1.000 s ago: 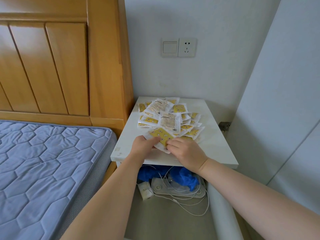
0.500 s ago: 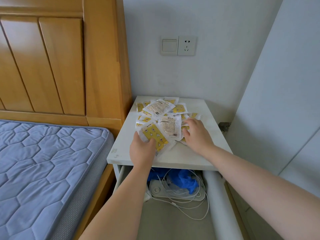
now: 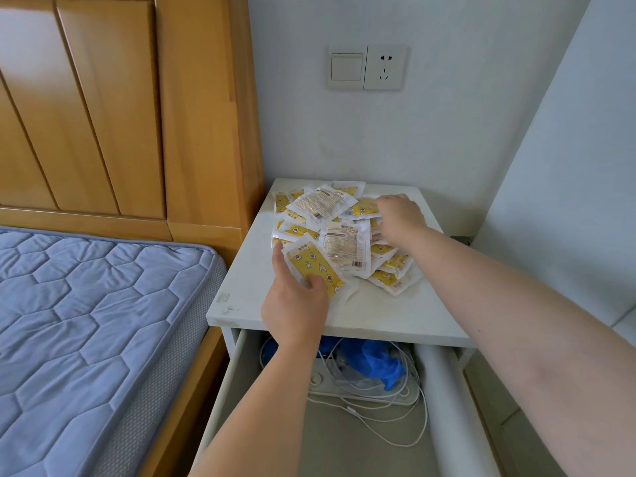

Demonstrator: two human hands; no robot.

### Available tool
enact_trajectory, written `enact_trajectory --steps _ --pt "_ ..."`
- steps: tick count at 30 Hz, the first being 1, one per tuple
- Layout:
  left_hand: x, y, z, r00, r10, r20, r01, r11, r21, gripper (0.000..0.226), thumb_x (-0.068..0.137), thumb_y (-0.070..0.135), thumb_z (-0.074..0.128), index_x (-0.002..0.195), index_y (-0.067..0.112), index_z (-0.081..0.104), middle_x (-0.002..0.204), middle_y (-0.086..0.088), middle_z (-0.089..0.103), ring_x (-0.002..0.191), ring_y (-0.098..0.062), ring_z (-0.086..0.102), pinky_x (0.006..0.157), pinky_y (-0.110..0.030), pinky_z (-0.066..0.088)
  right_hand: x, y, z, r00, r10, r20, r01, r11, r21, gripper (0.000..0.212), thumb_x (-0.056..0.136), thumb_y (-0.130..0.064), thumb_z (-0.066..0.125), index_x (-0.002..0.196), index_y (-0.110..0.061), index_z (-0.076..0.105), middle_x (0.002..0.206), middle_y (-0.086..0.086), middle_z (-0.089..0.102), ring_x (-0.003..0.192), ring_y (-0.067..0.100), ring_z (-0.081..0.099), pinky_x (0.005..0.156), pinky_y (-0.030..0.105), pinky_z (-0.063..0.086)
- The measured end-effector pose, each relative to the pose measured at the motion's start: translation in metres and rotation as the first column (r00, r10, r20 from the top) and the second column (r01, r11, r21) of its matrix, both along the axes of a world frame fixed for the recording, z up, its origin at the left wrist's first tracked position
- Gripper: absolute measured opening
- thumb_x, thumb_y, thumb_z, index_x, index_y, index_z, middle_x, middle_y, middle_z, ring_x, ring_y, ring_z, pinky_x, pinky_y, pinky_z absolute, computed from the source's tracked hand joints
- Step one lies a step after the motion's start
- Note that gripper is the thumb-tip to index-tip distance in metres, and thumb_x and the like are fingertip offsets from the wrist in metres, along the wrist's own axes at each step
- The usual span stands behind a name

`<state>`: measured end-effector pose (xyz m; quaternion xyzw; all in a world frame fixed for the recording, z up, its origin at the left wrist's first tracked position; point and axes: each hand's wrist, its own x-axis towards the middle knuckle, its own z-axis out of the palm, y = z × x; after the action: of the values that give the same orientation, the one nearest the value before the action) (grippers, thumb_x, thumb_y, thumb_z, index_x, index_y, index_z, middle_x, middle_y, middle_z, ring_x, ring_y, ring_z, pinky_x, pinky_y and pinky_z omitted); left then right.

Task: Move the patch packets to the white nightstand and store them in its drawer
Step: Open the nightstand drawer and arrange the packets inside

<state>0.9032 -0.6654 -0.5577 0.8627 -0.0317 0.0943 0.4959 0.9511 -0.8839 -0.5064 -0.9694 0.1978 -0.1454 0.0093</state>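
Patch packets [image 3: 347, 215] lie in a loose overlapping heap on the back half of the white nightstand surface [image 3: 395, 315]. Most are yellow face up, and a couple show the printed back. None are in the drawer [image 3: 344, 442] yet. It's pulled out under the surface and holds white cables [image 3: 407, 394], a power strip [image 3: 321, 383] and something blue and crumpled [image 3: 377, 361].

Room: the nightstand sits in a corner against a white wall with a switch [image 3: 346, 67] and socket [image 3: 385, 67]. The wooden headboard [image 3: 120, 108] and blue quilted mattress [image 3: 86, 304] are on the left.

Front packet [image 3: 311, 263]: flat, yellow side up, long axis diagonal from far-left to near-right.

Left hand [image 3: 296, 313]: thumb on top of that packet, fingers [image 3: 277, 259] along its left edge, pinching it. Right hand [image 3: 401, 215]: palm down on the heap's back right, fingers bent over the packets. Can't tell if it's actually gripping any.
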Motion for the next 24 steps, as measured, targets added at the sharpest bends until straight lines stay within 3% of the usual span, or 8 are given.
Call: enact_trajectory --steps 4,7,10,13,17,21,24 --pt "0.001 -0.001 -0.002 1.000 0.004 -0.003 -0.003 1.000 0.030 0.066 0.091 0.029 0.051 0.148 0.032 0.017 0.063 0.017 0.042 0.054 0.000 0.041 0.049 -0.024 0.031 0.010 -0.008 -0.006 0.989 -0.083 0.126 0.075 0.995 0.064 0.024 0.083 0.001 0.051 0.094 -0.007 0.071 0.104 0.013 0.054 0.090 0.034 0.055 0.078 0.036 0.049" --pt "0.003 -0.001 0.001 1.000 0.002 -0.028 -0.002 1.000 0.028 0.065 0.090 0.027 0.050 0.147 0.031 0.019 0.063 0.014 0.046 0.054 -0.002 0.043 0.046 -0.022 0.029 0.011 -0.008 -0.003 0.981 -0.072 0.181 0.059 0.996 0.073 0.023 0.080 0.000 0.049 0.062 -0.012 0.056 0.076 0.008 0.052 0.073 0.031 0.051 0.054 0.028 0.036" --pt "0.005 0.001 0.004 0.998 -0.027 -0.060 0.027 1.000 0.010 0.064 0.089 0.024 0.051 0.146 0.030 0.021 0.067 0.013 0.049 0.057 -0.006 0.047 0.049 -0.025 0.035 -0.001 0.000 -0.002 0.908 -0.076 0.412 -0.020 0.975 0.223 0.018 0.087 -0.003 0.048 0.074 -0.005 0.060 0.070 0.010 0.060 0.068 0.029 0.054 0.059 0.035 0.044" --pt "0.006 0.005 0.007 0.993 -0.075 -0.088 0.073 0.997 -0.023 0.064 0.090 0.021 0.052 0.146 0.031 0.020 0.080 0.010 0.054 0.068 -0.014 0.053 0.059 -0.029 0.041 -0.024 0.016 -0.006 0.837 -0.008 0.547 -0.165 0.949 0.267 0.015 0.092 -0.008 0.051 0.081 -0.001 0.060 0.063 0.004 0.055 0.060 0.021 0.049 0.057 0.032 0.040" --pt "0.010 0.012 0.011 0.981 -0.149 -0.125 0.137 0.986 -0.098 0.070 0.090 0.016 0.055 0.147 0.034 0.018 0.090 0.012 0.053 0.077 -0.014 0.057 0.068 -0.034 0.050 -0.059 0.035 -0.017 0.859 0.141 0.492 -0.308 0.910 0.277 0.012 0.092 -0.006 0.055 0.087 -0.002 0.065 0.064 0.003 0.059 0.056 0.016 0.050 0.058 0.029 0.042" --pt "0.015 0.019 0.011 0.967 -0.213 -0.141 0.193 0.971 -0.143 0.076 0.091 0.012 0.057 0.150 0.035 0.014 0.085 0.018 0.048 0.065 0.003 0.047 0.056 -0.023 0.043 -0.075 0.040 -0.026 0.925 0.293 0.243 -0.365 0.866 0.341 0.013 0.090 -0.007 0.056 0.088 -0.005 0.069 0.099 0.007 0.067 0.092 0.019 0.061 0.084 0.033 0.051" --pt "0.017 0.022 0.012 0.955 -0.251 -0.156 0.227 0.961 -0.156 0.077 0.092 0.012 0.057 0.150 0.036 0.013 0.096 0.017 0.049 0.064 0.005 0.045 0.050 -0.016 0.036 -0.069 0.037 -0.022 0.932 0.320 0.172 -0.361 0.872 0.330 0.019 0.091 -0.014 0.055 0.084 -0.004 0.070 0.101 0.008 0.067 0.104 0.020 0.055 0.092 0.025 0.042"
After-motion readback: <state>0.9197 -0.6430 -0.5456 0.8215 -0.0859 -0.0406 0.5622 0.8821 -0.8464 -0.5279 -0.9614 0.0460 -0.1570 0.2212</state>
